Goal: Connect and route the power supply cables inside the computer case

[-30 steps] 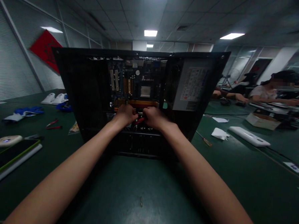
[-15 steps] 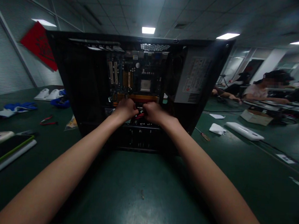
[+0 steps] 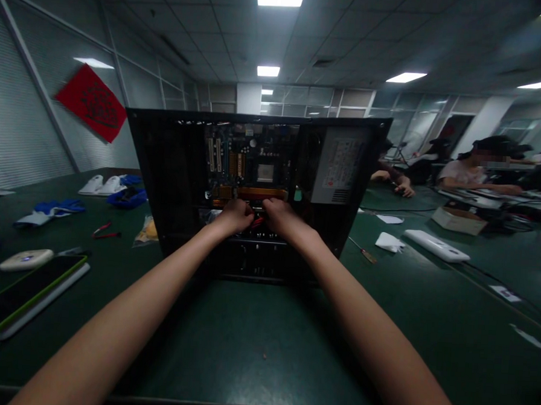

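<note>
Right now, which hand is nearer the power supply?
The right hand, on the power supply side of the red wires; the left hand is farther, across them.

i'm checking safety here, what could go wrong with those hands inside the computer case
The left hand and right hand are close to the red cables, so one might snag. Either could scrape on the computer case. With no gloves on, static might harm the exposed motherboard.

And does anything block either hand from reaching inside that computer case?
Nothing visible: the left hand and right hand both reach into the open computer case, near the red wires. What lies behind the hands is hidden.
</note>
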### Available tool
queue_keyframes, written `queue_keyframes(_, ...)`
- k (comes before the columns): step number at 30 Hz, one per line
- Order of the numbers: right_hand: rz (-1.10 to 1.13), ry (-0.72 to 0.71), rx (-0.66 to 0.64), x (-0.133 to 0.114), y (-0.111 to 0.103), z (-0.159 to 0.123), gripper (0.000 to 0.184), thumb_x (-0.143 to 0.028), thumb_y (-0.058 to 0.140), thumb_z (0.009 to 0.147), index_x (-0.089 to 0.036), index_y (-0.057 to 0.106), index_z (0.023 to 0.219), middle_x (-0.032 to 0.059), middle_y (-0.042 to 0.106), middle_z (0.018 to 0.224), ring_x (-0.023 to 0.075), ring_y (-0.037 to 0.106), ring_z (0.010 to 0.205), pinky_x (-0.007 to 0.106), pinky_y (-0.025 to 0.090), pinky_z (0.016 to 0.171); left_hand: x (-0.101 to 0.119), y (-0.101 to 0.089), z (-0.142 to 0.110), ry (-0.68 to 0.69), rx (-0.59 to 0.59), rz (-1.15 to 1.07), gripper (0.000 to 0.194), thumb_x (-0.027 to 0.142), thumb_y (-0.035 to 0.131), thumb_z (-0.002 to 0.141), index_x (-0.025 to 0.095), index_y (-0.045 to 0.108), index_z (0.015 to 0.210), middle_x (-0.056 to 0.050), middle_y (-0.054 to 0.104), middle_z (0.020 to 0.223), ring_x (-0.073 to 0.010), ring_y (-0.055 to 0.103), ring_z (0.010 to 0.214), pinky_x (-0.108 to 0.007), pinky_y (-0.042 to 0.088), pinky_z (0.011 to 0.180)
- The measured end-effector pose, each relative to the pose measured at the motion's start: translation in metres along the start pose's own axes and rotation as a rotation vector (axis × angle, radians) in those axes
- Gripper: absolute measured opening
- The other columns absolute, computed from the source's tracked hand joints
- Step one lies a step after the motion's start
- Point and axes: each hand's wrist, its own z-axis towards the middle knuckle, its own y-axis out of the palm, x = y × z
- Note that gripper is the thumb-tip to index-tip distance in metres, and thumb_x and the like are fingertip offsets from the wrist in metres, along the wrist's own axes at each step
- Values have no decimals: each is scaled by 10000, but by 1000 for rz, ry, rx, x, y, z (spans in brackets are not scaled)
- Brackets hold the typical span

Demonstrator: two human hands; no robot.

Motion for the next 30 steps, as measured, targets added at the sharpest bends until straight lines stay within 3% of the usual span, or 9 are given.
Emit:
queue_keyframes(6, -3, 6, 6, -1, -2, 1, 219, -147, 516, 914, -117, 598, 1115, 145, 628, 1152, 236, 618, 1030, 287, 453, 805, -2, 1, 6, -21, 11, -13, 228, 218, 579, 869, 140, 788, 916, -128, 773, 948, -228, 695, 897, -281, 461, 777)
queue_keyframes(23, -67, 13, -38, -6, -3, 14, 267, -168, 426, 974, -132, 617, 1157, 162, 598, 1194, 242, 654, 1026, 304, 496, 825, -4, 1, 5, -42, 5, -66, 252, 240, 548, 866, 170, 788, 895, -109, 775, 925, -230, 693, 876, -282, 471, 761)
queue_keyframes(30, -78, 10, -65, -7, -6, 15, 250, -196, 451, 968, -130, 637, 1121, 162, 600, 1184, 252, 661, 1008, 317, 508, 824, -4, 3, 5, -56, 7, -77, 325, 401, 557, 876, 165, 777, 842, -99, 763, 820, -211, 685, 752, -270, 444, 647)
